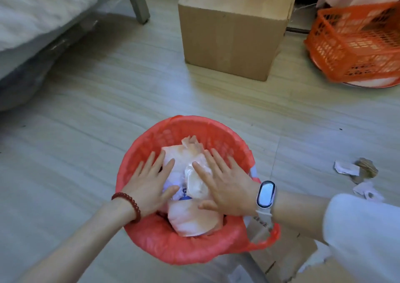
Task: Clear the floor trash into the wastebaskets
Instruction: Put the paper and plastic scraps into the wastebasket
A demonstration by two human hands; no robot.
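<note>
Red plastic lines the round wastebasket [151,239] that stands on the pale striped floor [108,101] right in front of the person, its film folded out over the rim. Inside it lies a heap of crumpled white and pinkish paper and clear plastic wrapping [190,220], piled nearly to the rim. Both hands lie flat on top of this heap. The left hand [149,187], with a dark red bead bracelet [127,206] on its wrist, has its fingers straight and spread, palm down on the left side of the pile, holding nothing. The right hand [225,187], with a white-strapped smartwatch [265,194] at the wrist and a white sleeve [363,235] further up the arm, likewise presses down with fingers stretched out, nothing pinched between them.

Off to the right on the floor, well apart from the basket, lie a few torn white and brown paper scraps [357,174]. Further back stands a closed brown cardboard box [231,29], and beside it to the right an orange plastic lattice basket [357,49], tilted. At the upper left a grey bed frame with a white mattress [39,12] reaches into view. A flattened piece of brown cardboard [287,259] lies under the right forearm.
</note>
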